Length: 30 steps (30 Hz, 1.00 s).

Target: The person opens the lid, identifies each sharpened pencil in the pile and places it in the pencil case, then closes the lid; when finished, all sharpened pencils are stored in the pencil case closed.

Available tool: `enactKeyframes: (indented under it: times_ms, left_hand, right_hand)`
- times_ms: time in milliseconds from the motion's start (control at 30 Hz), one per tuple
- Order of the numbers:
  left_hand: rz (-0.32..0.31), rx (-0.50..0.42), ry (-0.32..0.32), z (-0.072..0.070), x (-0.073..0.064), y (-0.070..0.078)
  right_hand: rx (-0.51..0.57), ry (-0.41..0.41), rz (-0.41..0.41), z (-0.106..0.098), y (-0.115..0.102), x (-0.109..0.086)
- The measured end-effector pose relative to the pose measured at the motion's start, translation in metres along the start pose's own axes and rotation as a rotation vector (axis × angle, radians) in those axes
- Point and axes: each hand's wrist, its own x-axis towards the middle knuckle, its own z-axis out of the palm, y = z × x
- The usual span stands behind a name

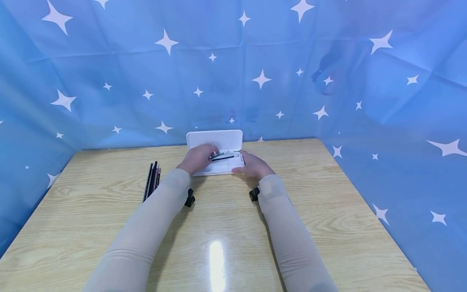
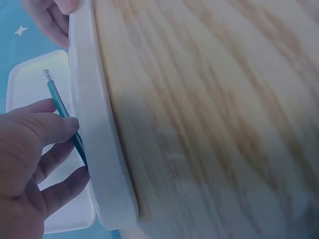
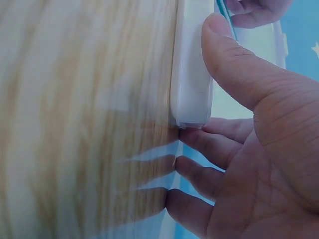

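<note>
A white pencil case (image 1: 226, 165) lies at the far edge of the table, its lid (image 1: 229, 138) raised at the back. Thumb and fingers of my left hand (image 1: 198, 157) pinch a green pencil (image 2: 59, 103) over the case. One end of this pencil has a pale tip and metal band. Inside the case a dark pencil (image 1: 223, 158) is visible. My right hand (image 1: 254, 165) grips the right end of the case. In the right wrist view its thumb (image 3: 222, 42) lies on the near wall, and the fingers (image 3: 214, 147) bend around the end.
Several dark and pinkish pencils (image 1: 151, 180) lie side by side left of the case, partly hidden by my left sleeve (image 1: 146, 227). A blue curtain with white stars (image 1: 237, 81) hangs close behind the wooden table (image 1: 233, 227).
</note>
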Motion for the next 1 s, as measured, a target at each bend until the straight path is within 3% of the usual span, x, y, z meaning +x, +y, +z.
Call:
enactKeyframes:
  times_ms: [333,700,1000]
  left_hand:
    - [0.02,0.041,-0.026,0.002,0.002,0.002]
    - [0.032,-0.01,-0.018,-0.001,-0.004,0.0]
    - [0.065,-0.021,0.015,-0.015,-0.014,-0.009]
  right_hand:
    - [-0.011,0.013,0.008,0.001,0.0,0.001]
    - [-0.01,0.019,0.021,0.003,-0.003,-0.001]
    - [-0.004,0.023,0.026,0.001,-0.004,-0.002]
